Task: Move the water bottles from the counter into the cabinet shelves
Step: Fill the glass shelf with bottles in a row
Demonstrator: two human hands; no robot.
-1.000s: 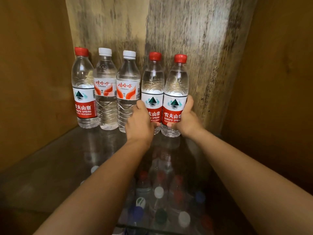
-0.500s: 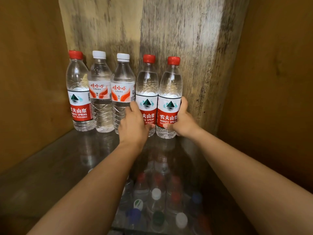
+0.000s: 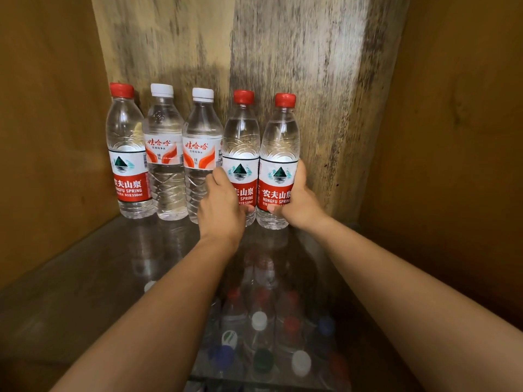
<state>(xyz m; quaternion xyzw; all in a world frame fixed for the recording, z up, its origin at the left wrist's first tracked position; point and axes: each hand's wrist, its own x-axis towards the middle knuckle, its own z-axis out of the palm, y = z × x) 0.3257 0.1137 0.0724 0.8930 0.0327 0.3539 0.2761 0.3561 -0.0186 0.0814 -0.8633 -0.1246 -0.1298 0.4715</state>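
Note:
Several water bottles stand upright in a row on a glass cabinet shelf (image 3: 85,278), against the worn wooden back wall. My left hand (image 3: 223,205) is wrapped around the lower part of a red-capped bottle (image 3: 242,137), fourth from the left. My right hand (image 3: 300,202) grips the rightmost red-capped bottle (image 3: 280,154) at its red label. To their left stand two white-capped bottles (image 3: 164,165) (image 3: 201,157) and another red-capped bottle (image 3: 126,154). All the bottles touch the shelf.
Brown cabinet side walls (image 3: 42,137) (image 3: 452,137) close in the shelf on the left and right. Through the glass I see several more bottles (image 3: 260,335) on the shelf below, caps up.
The whole view has shifted slightly; the bottles appear a little lower and further left in the frame. Both hands keep the same hold on the two right bottles.

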